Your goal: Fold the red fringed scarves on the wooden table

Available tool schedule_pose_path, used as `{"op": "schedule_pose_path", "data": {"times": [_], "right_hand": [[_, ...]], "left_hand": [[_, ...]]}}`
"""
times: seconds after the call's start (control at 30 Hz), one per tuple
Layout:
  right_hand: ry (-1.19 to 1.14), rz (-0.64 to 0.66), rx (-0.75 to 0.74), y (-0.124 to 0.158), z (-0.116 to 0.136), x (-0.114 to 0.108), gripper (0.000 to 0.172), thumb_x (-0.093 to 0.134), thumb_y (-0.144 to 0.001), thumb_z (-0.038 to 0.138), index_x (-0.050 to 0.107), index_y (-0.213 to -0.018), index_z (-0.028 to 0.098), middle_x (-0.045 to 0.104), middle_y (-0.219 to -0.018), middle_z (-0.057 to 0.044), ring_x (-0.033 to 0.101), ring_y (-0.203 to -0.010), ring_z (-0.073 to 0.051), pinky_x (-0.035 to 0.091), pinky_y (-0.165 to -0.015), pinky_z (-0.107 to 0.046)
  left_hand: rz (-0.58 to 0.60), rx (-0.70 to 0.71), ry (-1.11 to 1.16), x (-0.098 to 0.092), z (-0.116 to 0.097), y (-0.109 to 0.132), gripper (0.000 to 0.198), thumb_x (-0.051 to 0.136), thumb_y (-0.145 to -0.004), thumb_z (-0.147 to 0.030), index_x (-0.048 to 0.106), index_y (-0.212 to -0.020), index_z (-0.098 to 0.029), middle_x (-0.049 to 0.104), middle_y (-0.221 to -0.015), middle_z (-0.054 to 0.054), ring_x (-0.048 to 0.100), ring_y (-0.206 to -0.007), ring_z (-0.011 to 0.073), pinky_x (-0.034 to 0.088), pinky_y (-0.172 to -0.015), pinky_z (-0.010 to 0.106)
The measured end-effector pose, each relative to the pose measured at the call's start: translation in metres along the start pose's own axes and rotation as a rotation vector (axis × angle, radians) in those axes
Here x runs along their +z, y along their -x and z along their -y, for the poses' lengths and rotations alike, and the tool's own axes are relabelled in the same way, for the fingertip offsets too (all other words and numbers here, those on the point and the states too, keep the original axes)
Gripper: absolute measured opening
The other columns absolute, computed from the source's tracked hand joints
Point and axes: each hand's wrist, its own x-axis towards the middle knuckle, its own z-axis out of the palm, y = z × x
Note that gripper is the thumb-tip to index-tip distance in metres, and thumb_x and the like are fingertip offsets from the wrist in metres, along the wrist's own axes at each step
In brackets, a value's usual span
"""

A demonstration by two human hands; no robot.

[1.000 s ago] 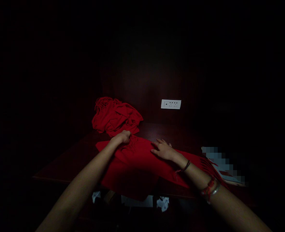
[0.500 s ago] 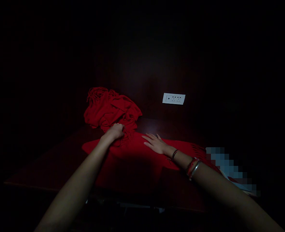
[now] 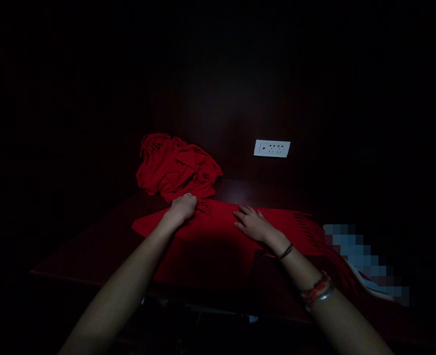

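Red fringed scarf (image 3: pixel 218 224) lies spread across the middle of the dark reddish surface (image 3: pixel 92 256), reaching toward the near edge, where shadow hides whether any of it hangs over. It should handle as light, soft and limp, hard to damage; the matt cloth looks more grippy than slippery. Since it would likely sag and wrinkle between holds, a corner or folded edge taken with 2 hands seems the surest place; loose strands alone would probably pull out of line.

The left hand (image 3: pixel 184 208) has its grip closed on the cloth beside a tuft of fringe (image 3: pixel 206 209), at the scarf's far side. The right hand (image 3: pixel 253 226) rests on the cloth with fingers spread, its grip closed on nothing.

Toward the surface's back left corner, a 2nd red scarf (image 3: pixel 181 167) sits in a crumpled heap. Near the right edge, just beside the end fringe (image 3: pixel 314 235), is 1 pixelated bluish item (image 3: pixel 358 256) that I cannot identify. Behind the back edge, a white socket panel (image 3: pixel 272 148) is set in the dark wall (image 3: pixel 218 118). The room around is too dark to make out.
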Motion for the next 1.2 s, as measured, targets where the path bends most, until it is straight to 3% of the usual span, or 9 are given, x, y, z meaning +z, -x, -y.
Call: {"op": "schedule_pose_path", "data": {"times": [0.13, 0.33, 0.47, 0.67, 0.8, 0.9, 1.07, 1.2], "right_hand": [[-0.052, -0.013, -0.023, 0.011, 0.014, 0.002, 0.049, 0.031, -0.081, 0.042, 0.03, -0.126, 0.022, 0.024, -0.133, -0.011, 0.02, -0.12, -0.028, 0.021, -0.091, -0.05], [-0.117, -0.05, 0.022, 0.007, 0.017, 0.009, 0.054, 0.03, -0.08, 0.045, 0.024, -0.128, 0.021, 0.028, -0.13, -0.013, 0.026, -0.117, -0.028, 0.024, -0.089, -0.049], [-0.095, -0.137, -0.007, 0.004, 0.021, 0.008, 0.046, 0.036, -0.08, 0.038, 0.037, -0.122, 0.02, 0.034, -0.127, -0.012, 0.029, -0.115, -0.024, 0.027, -0.089, -0.043], [-0.108, -0.177, -0.285, -0.015, 0.037, 0.008, 0.031, 0.035, -0.08, 0.02, 0.055, -0.103, 0.018, 0.053, -0.106, -0.006, 0.045, -0.1, -0.015, 0.032, -0.086, -0.027], [-0.107, -0.158, -0.202, -0.038, 0.047, 0.001, 0.029, 0.038, -0.076, 0.017, 0.06, -0.095, 0.016, 0.058, -0.096, -0.007, 0.051, -0.088, -0.016, 0.035, -0.08, -0.023], [-0.111, -0.13, -0.155, -0.053, 0.055, 0.001, 0.028, 0.04, -0.075, 0.018, 0.06, -0.094, 0.016, 0.057, -0.096, -0.008, 0.051, -0.087, -0.017, 0.035, -0.077, -0.022], [-0.082, -0.151, -0.199, -0.058, 0.063, 0.016, 0.027, 0.036, -0.078, 0.02, 0.058, -0.093, 0.018, 0.055, -0.09, -0.007, 0.049, -0.084, -0.016, 0.036, -0.075, -0.024], [-0.068, -0.149, -0.222, -0.054, 0.061, 0.023, 0.026, 0.035, -0.079, 0.023, 0.057, -0.092, 0.018, 0.052, -0.089, -0.007, 0.046, -0.082, -0.016, 0.035, -0.073, -0.027]], "left_hand": [[-0.008, 0.146, 0.022, 0.008, -0.002, -0.005, 0.028, 0.047, -0.064, -0.008, 0.061, -0.086, -0.016, 0.059, -0.091, 0.01, 0.056, -0.082, 0.018, 0.042, -0.068, 0.022], [0.066, 0.107, 0.089, 0.005, 0.004, -0.008, 0.03, 0.047, -0.061, -0.006, 0.062, -0.084, -0.016, 0.062, -0.088, 0.008, 0.056, -0.082, 0.016, 0.041, -0.068, 0.018], [0.092, 0.047, 0.105, 0.004, 0.005, -0.01, 0.029, 0.046, -0.06, -0.005, 0.061, -0.084, -0.013, 0.063, -0.085, 0.008, 0.057, -0.077, 0.0155, 0.04, -0.062, 0.017], [0.14, 0.029, 0.175, 0.006, 0.019, -0.017, 0.029, 0.046, -0.061, -0.007, 0.06, -0.084, -0.015, 0.063, -0.083, 0.002, 0.056, -0.071, 0.0112, 0.038, -0.053, 0.014], [0.142, -0.001, 0.198, 0.005, 0.03, -0.017, 0.027, 0.048, -0.061, -0.009, 0.06, -0.083, -0.017, 0.063, -0.08, 0.0, 0.056, -0.069, 0.0103, 0.039, -0.053, 0.013], [0.103, -0.045, 0.191, 0.006, 0.03, -0.017, 0.027, 0.049, -0.061, -0.01, 0.061, -0.084, -0.016, 0.062, -0.084, 0.004, 0.057, -0.074, 0.014, 0.041, -0.057, 0.017], [0.016, -0.078, 0.16, 0.007, 0.025, -0.017, 0.041, 0.048, -0.061, -0.01, 0.055, -0.102, -0.016, 0.056, -0.101, 0.013, 0.054, -0.089, 0.021, 0.042, -0.069, 0.024], [0.004, 0.123, 0.152, 0.007, 0.022, -0.014, 0.061, 0.046, -0.062, -0.004, 0.04, -0.118, -0.028, 0.053, -0.109, 0.006, 0.051, -0.096, 0.0156, 0.039, -0.077, 0.02]]}}
